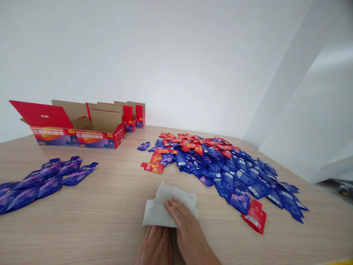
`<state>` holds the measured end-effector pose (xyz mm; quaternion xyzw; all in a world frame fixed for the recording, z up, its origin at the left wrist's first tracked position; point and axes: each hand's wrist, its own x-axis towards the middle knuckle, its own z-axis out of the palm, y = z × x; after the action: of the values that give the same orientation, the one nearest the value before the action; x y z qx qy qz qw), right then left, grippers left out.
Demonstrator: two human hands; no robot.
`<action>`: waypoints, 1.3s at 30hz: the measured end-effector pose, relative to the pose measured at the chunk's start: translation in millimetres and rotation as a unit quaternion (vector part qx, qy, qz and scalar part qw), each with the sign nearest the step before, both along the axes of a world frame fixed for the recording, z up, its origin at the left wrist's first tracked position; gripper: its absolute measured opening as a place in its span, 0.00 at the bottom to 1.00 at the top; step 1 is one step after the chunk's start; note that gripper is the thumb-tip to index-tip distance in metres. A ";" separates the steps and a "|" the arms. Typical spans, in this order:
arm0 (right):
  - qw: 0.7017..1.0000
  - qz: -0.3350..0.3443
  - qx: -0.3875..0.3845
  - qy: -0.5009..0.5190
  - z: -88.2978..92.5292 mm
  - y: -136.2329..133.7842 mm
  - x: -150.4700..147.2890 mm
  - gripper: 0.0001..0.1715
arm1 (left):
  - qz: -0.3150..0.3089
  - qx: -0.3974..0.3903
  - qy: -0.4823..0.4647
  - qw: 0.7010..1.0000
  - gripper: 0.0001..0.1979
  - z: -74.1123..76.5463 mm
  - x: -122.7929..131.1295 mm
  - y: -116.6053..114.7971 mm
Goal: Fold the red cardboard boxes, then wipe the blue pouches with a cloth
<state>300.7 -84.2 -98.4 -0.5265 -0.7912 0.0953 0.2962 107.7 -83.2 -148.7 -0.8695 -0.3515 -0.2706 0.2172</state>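
Observation:
A folded, off-white cloth [160, 209] is in front of me, low in the middle of the view. My right hand [186, 230] lies over its right part, fingers together on top and thumb out of sight; it grips the cloth. At the near edge, my left hand [156, 243] is back-up with its fingers close together, closed on the cloth, its fingertips hidden under it. Beyond and to the right spreads a large pile of blue sachets [209, 165] with red sachets [190, 141] mostly along its far side. One red sachet [255, 217] lies at the pile's near end.
Open red-and-blue printed cartons [96, 140] stand at the back left of the wooden table [110, 206]. Overlapping blue sachets [49, 180] lie in rows at the left. A white wall [176, 66] rises behind, and a dark object [339, 187] shows at the far right.

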 end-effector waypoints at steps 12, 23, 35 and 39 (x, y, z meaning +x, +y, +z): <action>0.999 -0.041 0.021 0.009 -2.4 1.8 -6.2 0.46 | 0.006 0.025 -0.013 1.000 0.35 5.3 1.9 -2.2; 0.990 -0.136 -0.009 -0.041 4.7 2.4 19.5 0.45 | 0.048 0.048 -0.009 0.998 0.35 14.2 5.8 -8.1; 0.977 -0.202 -0.026 -0.060 9.1 5.6 48.0 0.45 | 0.067 0.043 -0.074 0.994 0.42 1.1 12.5 -4.5; 0.991 -0.124 -0.023 -0.036 2.7 0.6 23.0 0.43 | 0.071 0.035 -0.051 0.996 0.43 7.3 13.2 -5.1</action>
<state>323.7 -83.6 -95.6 -0.6305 -0.7272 0.0573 0.2652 120.9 -88.3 -141.4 -0.8191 -0.4135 -0.3106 0.2483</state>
